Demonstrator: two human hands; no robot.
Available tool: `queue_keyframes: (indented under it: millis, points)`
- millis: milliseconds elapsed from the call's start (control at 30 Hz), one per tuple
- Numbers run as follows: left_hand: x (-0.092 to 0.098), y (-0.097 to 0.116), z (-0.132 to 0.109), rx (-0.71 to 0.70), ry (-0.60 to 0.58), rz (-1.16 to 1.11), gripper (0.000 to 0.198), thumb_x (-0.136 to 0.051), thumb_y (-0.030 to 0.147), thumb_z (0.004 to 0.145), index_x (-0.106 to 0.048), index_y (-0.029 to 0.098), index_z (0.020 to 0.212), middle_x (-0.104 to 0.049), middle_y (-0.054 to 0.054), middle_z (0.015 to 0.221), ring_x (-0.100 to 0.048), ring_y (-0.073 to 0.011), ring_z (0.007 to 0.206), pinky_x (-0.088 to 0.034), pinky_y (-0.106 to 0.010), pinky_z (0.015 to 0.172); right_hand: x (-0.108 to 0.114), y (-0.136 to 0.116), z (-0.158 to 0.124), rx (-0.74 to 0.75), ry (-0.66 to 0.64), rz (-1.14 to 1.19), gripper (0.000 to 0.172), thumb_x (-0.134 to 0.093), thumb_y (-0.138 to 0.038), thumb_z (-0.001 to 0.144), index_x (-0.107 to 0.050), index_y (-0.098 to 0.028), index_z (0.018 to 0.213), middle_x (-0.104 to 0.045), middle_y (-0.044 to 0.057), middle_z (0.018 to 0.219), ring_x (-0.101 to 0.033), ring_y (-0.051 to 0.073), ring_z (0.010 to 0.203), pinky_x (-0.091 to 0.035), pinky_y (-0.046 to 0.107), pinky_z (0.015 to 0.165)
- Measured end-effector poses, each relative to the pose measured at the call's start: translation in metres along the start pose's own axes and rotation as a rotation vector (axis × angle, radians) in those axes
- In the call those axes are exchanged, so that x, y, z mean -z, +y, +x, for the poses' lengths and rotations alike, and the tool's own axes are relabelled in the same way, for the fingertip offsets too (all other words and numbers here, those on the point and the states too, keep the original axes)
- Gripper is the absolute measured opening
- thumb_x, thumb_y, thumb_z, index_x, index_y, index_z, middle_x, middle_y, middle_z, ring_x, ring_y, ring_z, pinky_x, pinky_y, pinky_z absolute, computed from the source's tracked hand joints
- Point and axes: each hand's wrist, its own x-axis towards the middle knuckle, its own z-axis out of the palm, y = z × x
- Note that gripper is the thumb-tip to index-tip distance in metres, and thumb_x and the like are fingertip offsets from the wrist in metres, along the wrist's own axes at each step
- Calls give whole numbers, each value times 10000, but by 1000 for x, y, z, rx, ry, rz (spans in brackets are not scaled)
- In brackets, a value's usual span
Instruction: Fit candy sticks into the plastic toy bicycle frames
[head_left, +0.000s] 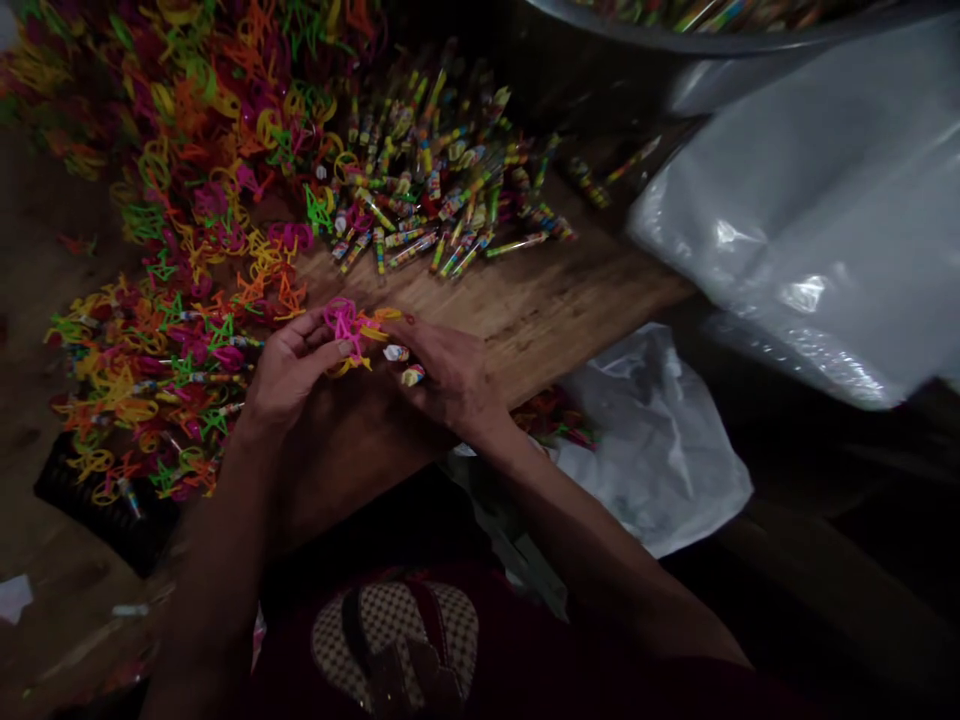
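Note:
Above the wooden board, my left hand (283,375) pinches a small bunch of looped plastic pieces. A pink plastic piece (341,318) is on top, with yellow ones beneath. Facing it, my right hand (454,375) has its fingers curled around slim printed wrapped tubes (396,353); two whitish ends stick out toward the left. Its index fingertip is by an orange-yellow plastic piece (381,325) between the hands. Most of the tubes' length is hidden in the palm.
Loose coloured plastic pieces (217,130) heap at the back left. Wrapped tubes (450,200) pile behind my hands. A mixed pile (165,390) lies left over a black crate (97,505). Clear plastic bags (810,200), a metal basin (600,70) and another bag (652,450) stand right.

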Motion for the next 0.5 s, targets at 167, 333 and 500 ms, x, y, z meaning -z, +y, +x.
queue_keyframes:
  millis: [167,333,500]
  points:
    - [-2,-3,-7,-233,83,300,581,-798,248,739,-633,216,1295,-716,-66,1228,-702,-201,1063,-558,-274,890,-4,-9,7,-184,149,170,174,-559,-284,951,-675,-189,1038,-748,45,842,-704,156,719,-563,270,654]
    - [-4,-5,-6,-166,165,163,482,-833,257,692,-701,198,1151,-759,-47,1090,-715,-172,963,-565,-243,829,1,-8,13,-293,120,241,163,-542,-300,952,-675,-212,981,-736,46,845,-687,165,704,-559,296,650]
    - [-1,-3,-7,121,137,-120,383,-872,271,637,-719,157,969,-739,-16,804,-672,-113,668,-511,-182,546,9,9,37,-250,-38,90,251,-556,-294,934,-650,-212,1152,-726,100,1014,-692,252,889,-548,384,793]
